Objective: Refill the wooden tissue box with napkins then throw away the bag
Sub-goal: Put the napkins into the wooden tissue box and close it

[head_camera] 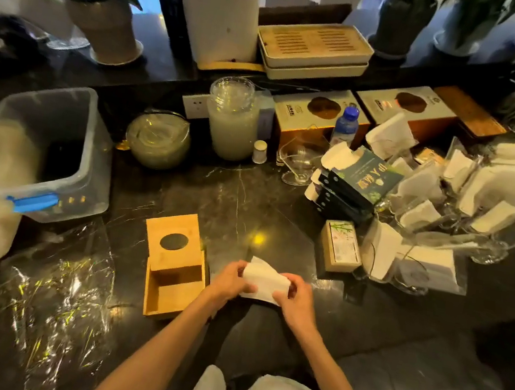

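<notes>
The wooden tissue box (177,297) lies on the dark marble counter, its sliding lid (175,237) with an oval hole pushed back so the inside shows bare. Just right of it, both hands hold one white stack of napkins (264,282). My left hand (229,279) grips its left end and my right hand (297,297) grips its right end. Whether a clear bag wraps the stack I cannot tell. A crumpled clear plastic sheet (64,299) lies on the counter left of the box.
A clear plastic tub (53,152) with a blue clip stands at the left. Glass jars (232,120), a water bottle (346,124), dark green boxes (352,186), a small tissue pack (340,246) and wine glasses with folded napkins (483,210) crowd the back and right.
</notes>
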The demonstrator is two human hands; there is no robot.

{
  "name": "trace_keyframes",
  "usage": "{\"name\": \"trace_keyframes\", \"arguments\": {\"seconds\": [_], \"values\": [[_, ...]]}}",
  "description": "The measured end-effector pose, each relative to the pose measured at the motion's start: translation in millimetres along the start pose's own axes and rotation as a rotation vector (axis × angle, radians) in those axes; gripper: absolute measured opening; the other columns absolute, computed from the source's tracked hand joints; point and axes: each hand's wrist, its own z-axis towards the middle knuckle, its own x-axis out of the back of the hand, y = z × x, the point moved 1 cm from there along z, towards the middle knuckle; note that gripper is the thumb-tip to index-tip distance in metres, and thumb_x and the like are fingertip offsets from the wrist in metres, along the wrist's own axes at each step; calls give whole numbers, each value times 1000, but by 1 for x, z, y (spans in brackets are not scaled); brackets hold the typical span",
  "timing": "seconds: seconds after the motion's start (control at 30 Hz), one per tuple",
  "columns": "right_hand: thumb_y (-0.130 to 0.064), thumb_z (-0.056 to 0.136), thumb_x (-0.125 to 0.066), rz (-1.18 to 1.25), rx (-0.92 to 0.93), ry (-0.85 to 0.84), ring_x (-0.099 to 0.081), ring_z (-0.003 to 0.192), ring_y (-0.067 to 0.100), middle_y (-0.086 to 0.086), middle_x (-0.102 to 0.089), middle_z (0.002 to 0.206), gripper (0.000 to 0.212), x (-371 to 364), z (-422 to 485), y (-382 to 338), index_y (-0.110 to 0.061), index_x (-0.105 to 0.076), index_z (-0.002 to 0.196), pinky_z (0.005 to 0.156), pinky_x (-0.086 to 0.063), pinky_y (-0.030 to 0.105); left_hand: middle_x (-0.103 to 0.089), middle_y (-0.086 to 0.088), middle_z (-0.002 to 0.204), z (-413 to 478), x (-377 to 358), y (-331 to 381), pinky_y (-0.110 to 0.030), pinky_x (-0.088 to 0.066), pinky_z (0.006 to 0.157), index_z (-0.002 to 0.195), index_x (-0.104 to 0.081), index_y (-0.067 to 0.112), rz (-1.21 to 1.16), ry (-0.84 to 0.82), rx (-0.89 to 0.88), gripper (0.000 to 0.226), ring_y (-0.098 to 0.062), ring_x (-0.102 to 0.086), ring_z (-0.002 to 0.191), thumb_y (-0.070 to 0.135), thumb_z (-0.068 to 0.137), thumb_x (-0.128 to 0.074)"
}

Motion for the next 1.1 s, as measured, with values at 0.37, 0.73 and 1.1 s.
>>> {"name": "trace_keyframes", "arguments": {"seconds": [0.37, 0.73, 1.1], "values": [[13, 86, -59, -58, 266, -111, -50, 126, 21, 9, -53, 128, 46, 28, 11, 28, -17, -53, 121, 110, -43, 38, -31, -8, 155, -15, -37, -24, -41, -25, 120, 151, -22, 15, 20, 87, -352, 82, -19, -28, 145, -7, 85, -65], [12, 92, -46, 71, 78, -179, -14, 150, 17, 3, -15, 164, 82, 16, 14, 22, -23, -11, 156, 118, -17, 34, -45, -9, 144, -8, -53, -29, -20, -37, 107, 143, -37, 13, 29, 108, -367, 65, -14, -42, 134, -12, 87, -58], [4, 92, -56, 195, 29, -283, -48, 132, 25, -1, -56, 130, 53, 32, 24, 26, -26, -50, 136, 99, -48, 27, -52, -5, 129, -5, -41, -27, -22, -50, 98, 128, -41, 17, -46, 48, -300, 42, -20, -51, 127, 3, 92, -60]]}}
